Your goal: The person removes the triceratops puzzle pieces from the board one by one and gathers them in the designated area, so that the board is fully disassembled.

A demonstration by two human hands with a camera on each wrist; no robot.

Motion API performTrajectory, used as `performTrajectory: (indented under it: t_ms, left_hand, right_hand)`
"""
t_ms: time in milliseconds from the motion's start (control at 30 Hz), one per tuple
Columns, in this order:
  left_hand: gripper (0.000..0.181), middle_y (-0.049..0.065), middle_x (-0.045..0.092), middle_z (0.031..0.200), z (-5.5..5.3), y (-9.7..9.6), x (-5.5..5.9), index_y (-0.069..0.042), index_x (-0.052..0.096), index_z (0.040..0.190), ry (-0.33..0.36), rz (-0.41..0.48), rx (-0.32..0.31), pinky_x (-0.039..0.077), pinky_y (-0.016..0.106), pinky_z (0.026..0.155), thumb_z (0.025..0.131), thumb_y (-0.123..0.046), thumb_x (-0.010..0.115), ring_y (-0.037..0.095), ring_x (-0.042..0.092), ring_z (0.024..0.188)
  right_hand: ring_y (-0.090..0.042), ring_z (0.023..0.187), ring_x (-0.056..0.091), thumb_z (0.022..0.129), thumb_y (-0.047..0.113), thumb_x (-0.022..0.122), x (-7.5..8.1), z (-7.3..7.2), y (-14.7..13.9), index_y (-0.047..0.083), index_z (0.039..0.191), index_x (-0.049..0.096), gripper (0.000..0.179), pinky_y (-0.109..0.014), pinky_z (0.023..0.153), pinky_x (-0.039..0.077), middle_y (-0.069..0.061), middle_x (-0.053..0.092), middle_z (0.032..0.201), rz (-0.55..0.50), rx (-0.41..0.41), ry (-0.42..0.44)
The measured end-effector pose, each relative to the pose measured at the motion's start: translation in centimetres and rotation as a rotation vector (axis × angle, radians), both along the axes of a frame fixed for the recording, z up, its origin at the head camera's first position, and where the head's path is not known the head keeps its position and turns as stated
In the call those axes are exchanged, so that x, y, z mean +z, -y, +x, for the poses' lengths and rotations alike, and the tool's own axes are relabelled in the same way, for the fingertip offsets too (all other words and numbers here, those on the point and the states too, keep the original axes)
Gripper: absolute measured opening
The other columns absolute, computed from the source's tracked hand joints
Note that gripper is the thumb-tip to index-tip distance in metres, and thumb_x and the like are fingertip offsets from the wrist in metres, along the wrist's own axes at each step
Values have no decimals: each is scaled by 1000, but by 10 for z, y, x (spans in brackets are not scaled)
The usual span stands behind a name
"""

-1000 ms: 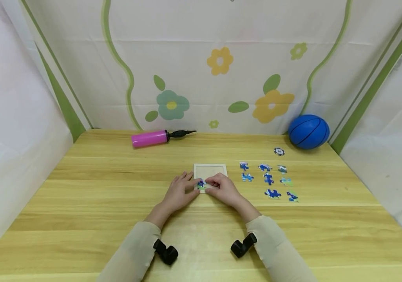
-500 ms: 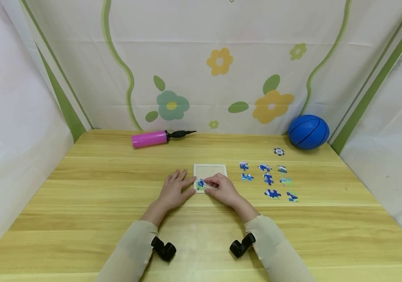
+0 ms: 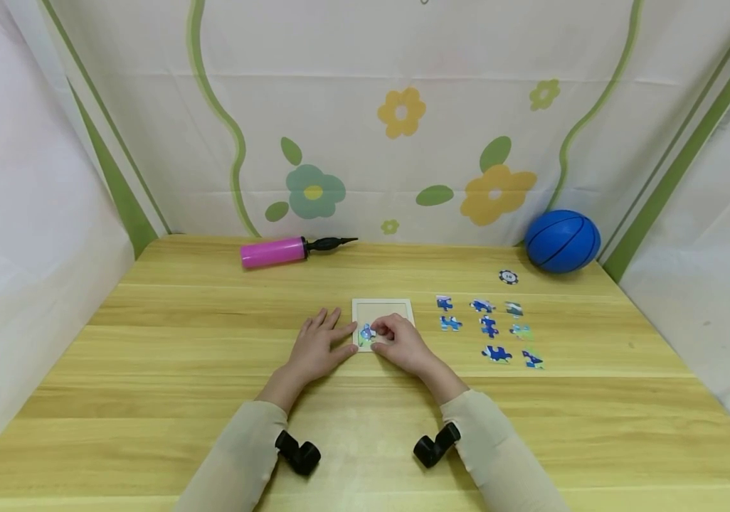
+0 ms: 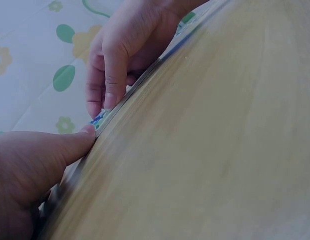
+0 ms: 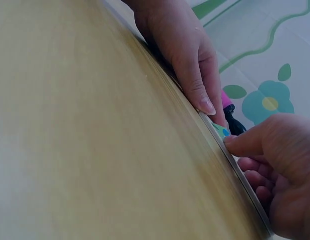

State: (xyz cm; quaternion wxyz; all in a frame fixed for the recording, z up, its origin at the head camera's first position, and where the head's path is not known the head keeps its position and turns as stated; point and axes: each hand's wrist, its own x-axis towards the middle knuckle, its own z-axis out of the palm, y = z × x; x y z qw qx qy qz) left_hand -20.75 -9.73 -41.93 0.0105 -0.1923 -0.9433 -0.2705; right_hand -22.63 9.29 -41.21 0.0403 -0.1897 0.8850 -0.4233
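Note:
A small square puzzle tray [image 3: 382, 303] with a pale rim lies on the wooden table. Blue and green puzzle pieces [image 3: 365, 334] sit in its lower left corner. My right hand [image 3: 405, 345] is over the tray, its fingers curled and thumb and forefinger pinching at a puzzle piece there; the hand partly hides the contact. At the tray's left rim, my left hand [image 3: 316, 348] rests with fingers spread, thumb and forefinger touching the edge. The left wrist view shows the left thumb [image 4: 77, 145] straight against the tray's corner.
Several loose puzzle pieces [image 3: 489, 327] lie right of the tray. Behind them are a round chip [image 3: 509, 277] and a blue ball [image 3: 562, 241]. A pink hand pump [image 3: 273, 252] lies at the back left, before a flowered curtain [image 3: 339, 107].
My left hand has drawn back leftward from the puzzle pieces to the tray's left rim. My right hand has stayed nearly in place at the pieces.

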Motion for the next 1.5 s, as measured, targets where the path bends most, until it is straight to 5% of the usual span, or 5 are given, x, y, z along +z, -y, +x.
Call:
performTrajectory:
  t_ms: [300, 800, 1000, 1500]
  left_hand:
    - [45, 14, 25, 137, -1, 0, 0, -20, 49, 125, -1, -6, -1, 6, 47, 99, 84, -40, 52, 33, 12, 126]
    - [45, 14, 24, 138, -1, -1, 1, -20, 48, 125, 11, 7, 0, 5, 46, 100, 84, -40, 52, 32, 11, 126]
    - [45, 15, 24, 137, 1, 0, 1, -20, 49, 124, 6, 7, 7, 5, 47, 99, 84, -39, 52, 33, 11, 126]
    - [44, 16, 24, 137, 0, 0, -2, -19, 49, 124, -8, 28, -10, 5, 48, 99, 84, -38, 53, 33, 12, 126]
  right_hand:
    - [-14, 68, 45, 74, 3, 65, 1, 3, 2, 8, 96, 56, 24, -27, 61, 39, -1, 52, 80, -77, -25, 59]
    - [-14, 68, 47, 77, 6, 64, 6, 3, -3, 2, 99, 59, 23, -26, 61, 41, 0, 54, 78, -44, -20, 86]
    - [-15, 71, 49, 77, 5, 63, 9, 4, -8, -1, 101, 58, 25, -25, 63, 43, -3, 55, 80, -125, -1, 105]
    - [-20, 79, 51, 79, 14, 63, 34, 19, -104, 4, 109, 58, 32, -29, 67, 44, -6, 58, 92, -93, -62, 73]
